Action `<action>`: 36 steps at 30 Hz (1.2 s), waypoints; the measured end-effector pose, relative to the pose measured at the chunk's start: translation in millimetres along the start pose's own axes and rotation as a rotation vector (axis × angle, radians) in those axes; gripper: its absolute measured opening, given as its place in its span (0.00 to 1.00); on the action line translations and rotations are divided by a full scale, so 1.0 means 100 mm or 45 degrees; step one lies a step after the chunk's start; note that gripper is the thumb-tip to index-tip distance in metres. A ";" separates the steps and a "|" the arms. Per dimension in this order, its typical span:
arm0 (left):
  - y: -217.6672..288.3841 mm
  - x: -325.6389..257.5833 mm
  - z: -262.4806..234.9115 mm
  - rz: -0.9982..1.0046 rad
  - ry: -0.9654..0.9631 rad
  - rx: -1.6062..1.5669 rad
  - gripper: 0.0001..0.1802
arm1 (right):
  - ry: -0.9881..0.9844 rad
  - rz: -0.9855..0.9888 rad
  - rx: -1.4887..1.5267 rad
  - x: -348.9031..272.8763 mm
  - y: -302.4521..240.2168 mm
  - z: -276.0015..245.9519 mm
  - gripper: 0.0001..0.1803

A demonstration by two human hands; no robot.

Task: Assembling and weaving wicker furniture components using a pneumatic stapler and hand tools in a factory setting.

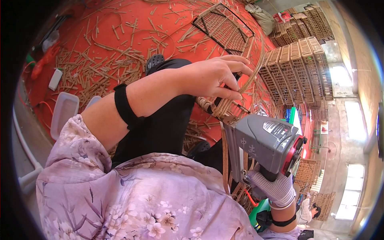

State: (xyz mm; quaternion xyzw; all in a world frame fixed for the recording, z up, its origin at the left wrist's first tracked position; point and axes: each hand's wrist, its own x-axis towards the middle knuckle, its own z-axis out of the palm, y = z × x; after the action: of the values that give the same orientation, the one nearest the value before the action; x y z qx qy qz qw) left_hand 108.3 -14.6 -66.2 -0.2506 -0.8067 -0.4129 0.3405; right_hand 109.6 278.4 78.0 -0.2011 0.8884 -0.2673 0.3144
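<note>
My right hand point(273, 185), in a pale striped glove, is wrapped round the handle of a grey and red pneumatic staple gun point(260, 138). Its nose reaches up to a woven wood-strip piece point(229, 109) over my lap. Above that piece hovers my bare left hand point(218, 77), its fingers spread and slightly curled, thumb apart from the rest. A long bent strip point(256, 74) curves past the left fingertips; whether they touch it I cannot tell. Part of the woven piece is hidden behind the left hand and the gun.
Loose wood strips point(100, 76) litter the red floor. A woven panel with a black frame point(224, 28) lies ahead. Tall stacks of woven panels point(294, 72) stand at right. Clear plastic bins point(65, 114) sit at left. Another person point(306, 210) is at the far lower right.
</note>
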 end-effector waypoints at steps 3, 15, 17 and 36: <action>0.00 0.01 0.00 0.005 0.001 -0.004 0.12 | 0.012 -0.066 -0.153 0.00 -0.02 0.00 0.29; -0.01 0.01 0.01 -0.009 0.013 0.003 0.14 | -0.004 -0.073 -0.060 0.01 0.01 0.00 0.29; 0.00 0.00 0.00 -0.013 0.010 0.008 0.14 | -0.014 -0.082 -0.018 0.01 -0.01 0.01 0.30; -0.01 0.00 0.00 -0.046 0.013 0.025 0.13 | 0.003 -0.150 -0.201 0.01 0.05 0.04 0.27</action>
State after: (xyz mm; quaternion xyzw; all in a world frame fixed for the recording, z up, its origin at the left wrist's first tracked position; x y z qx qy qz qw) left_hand 108.0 -14.7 -66.8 -0.2307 -0.8133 -0.4124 0.3395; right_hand 110.8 280.3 71.8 -0.2769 0.8936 -0.2148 0.2803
